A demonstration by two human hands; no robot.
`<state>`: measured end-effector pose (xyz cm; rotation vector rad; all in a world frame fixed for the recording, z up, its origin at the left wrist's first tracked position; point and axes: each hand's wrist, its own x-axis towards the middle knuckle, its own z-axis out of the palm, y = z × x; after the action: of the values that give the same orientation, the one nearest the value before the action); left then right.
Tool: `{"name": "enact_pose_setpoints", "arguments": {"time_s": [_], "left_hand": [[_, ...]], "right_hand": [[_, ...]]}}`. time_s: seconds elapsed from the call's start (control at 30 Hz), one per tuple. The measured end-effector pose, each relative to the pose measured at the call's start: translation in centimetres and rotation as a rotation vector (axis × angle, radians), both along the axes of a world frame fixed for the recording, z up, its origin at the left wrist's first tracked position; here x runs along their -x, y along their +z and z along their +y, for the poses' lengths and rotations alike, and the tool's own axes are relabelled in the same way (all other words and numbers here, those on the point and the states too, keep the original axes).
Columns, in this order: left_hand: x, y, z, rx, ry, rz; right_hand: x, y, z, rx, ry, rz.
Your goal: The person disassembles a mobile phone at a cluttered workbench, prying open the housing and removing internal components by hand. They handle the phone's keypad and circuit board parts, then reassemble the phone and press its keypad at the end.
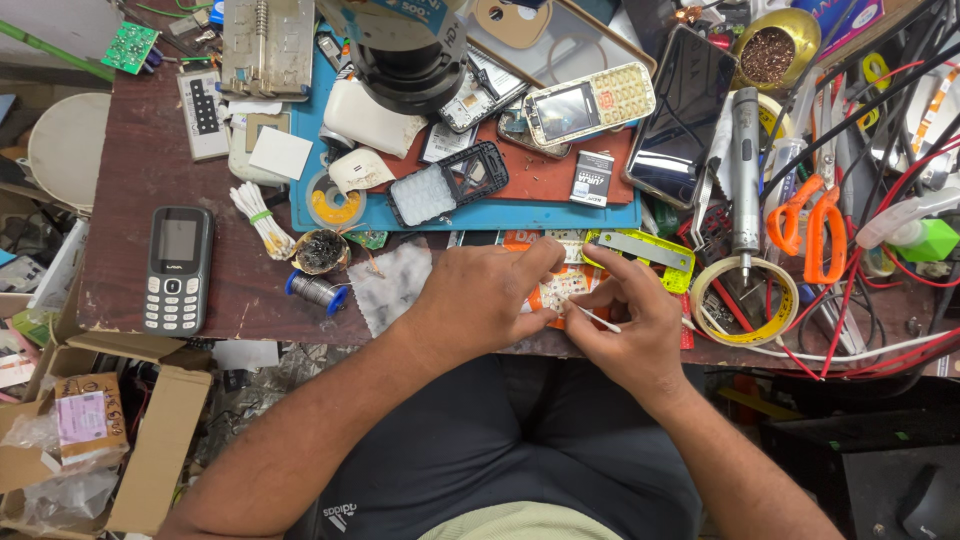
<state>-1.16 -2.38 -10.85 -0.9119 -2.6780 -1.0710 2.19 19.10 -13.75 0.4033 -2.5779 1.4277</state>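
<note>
So the whole thing sits on a dark reddish wooden counter [150,170] that's absolutely buried in repair clutter. Far side there's a blue rubber work mat [480,214] with a black microscope head [405,50] hanging over it, blocking part of the mat. On the mat's right end lies a black smartphone with a glossy screen [682,105], and next to it a white keypad phone with gold buttons [590,102]. Off to the left, well apart, is a black and grey button phone [178,268] lying flat. Right side has orange-handled scissors [806,225], a ring of yellowish tape [745,300] and a tangle of red and black wires [880,200].

At the near edge, the left hand [480,295] has its grip closed, pinching down a small orange and white circuit board [553,295], which lies on the counter right between both hands. The right hand [625,315] has its grip closed on a thin white cotton swab [597,319], tip touching the board. A yellow plastic phone frame [640,258] lies just beyond the fingers, partly hidden by them.
</note>
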Motion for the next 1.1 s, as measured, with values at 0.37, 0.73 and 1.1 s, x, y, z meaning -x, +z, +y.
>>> {"name": "enact_pose_setpoints", "arguments": {"time_s": [0.37,0.73,1.1], "left_hand": [[0.09,-0.19,-0.12,0.009,-0.001,-0.011],[0.05,-0.06,-0.09,-0.010,-0.010,-0.006],[0.07,-0.01,-0.17,-0.040,-0.016,-0.025]], "right_hand": [[0.09,-0.03,-0.20,-0.056,0.027,0.013],[0.13,0.10,-0.31,-0.045,0.036,-0.014],[0.39,0.18,-0.16,-0.047,0.066,-0.054]]}}
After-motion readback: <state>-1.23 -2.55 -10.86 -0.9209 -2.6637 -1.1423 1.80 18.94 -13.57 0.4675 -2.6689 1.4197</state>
